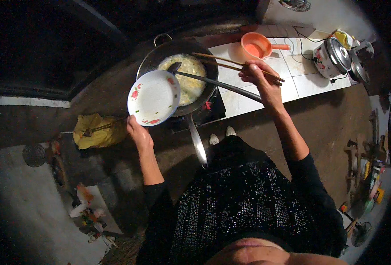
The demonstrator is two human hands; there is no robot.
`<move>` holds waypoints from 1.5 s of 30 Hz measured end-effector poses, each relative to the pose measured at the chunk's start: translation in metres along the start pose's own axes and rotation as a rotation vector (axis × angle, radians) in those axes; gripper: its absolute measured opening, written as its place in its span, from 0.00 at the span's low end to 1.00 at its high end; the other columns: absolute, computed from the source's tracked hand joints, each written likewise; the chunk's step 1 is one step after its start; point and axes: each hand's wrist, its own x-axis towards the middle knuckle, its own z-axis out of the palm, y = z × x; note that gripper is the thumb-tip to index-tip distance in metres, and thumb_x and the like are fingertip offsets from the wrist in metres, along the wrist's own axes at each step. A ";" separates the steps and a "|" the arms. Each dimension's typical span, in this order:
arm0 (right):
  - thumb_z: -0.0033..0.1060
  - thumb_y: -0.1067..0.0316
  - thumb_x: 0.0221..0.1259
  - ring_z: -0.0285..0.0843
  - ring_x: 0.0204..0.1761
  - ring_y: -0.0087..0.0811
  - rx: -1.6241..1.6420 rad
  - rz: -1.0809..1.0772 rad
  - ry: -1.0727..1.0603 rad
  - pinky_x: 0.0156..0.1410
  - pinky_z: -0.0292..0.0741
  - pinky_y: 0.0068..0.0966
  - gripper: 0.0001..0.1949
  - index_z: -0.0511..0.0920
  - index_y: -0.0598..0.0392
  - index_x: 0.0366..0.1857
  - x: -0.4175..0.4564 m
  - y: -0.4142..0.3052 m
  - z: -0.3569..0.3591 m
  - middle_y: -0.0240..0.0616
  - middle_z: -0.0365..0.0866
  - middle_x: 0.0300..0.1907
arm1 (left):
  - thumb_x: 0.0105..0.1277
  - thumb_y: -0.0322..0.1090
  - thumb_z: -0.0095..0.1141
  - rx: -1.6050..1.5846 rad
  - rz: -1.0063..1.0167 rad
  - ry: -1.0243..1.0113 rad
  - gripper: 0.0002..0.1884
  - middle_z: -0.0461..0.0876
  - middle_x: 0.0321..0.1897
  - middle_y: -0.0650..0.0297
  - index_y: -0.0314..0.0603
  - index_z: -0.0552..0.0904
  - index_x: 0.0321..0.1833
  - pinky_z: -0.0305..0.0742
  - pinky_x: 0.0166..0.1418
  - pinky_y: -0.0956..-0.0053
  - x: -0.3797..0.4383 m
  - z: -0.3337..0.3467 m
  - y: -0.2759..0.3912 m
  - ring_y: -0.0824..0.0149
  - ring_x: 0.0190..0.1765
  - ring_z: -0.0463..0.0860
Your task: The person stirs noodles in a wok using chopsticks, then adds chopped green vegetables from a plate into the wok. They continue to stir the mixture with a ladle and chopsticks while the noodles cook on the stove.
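My left hand [140,135] grips the near rim of a white bowl [154,97] with red flower decoration, tilted over the left side of a dark wok [212,56]. Bits of green cling to the bowl's inside. Pale yellow, bubbling food [192,78], which looks like egg in liquid, fills the wok's bottom. A pair of wooden chopsticks [227,63] is held in my right hand [261,81], tips over the wok's right side. A long-handled ladle or spatula [215,82] rests in the wok, its dark handle passing under my right hand; whether the hand touches it I cannot tell.
The wok's metal handle [197,142] points towards me. On the white tiled counter [283,66] are an orange plastic dipper [256,46] and a floral electric cooker [331,58] with a cord. A yellow bag [97,131] lies left of the wok. Tools stand along the right wall.
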 end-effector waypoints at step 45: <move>0.58 0.66 0.49 0.74 0.57 0.40 -0.894 -1.068 -0.819 0.61 0.76 0.34 0.16 0.85 0.58 0.42 -0.081 -0.024 -0.065 0.43 0.74 0.55 | 0.71 0.40 0.63 -0.342 -0.366 -0.525 0.20 0.83 0.50 0.62 0.41 0.77 0.61 0.81 0.45 0.70 -0.208 0.154 -0.053 0.67 0.47 0.84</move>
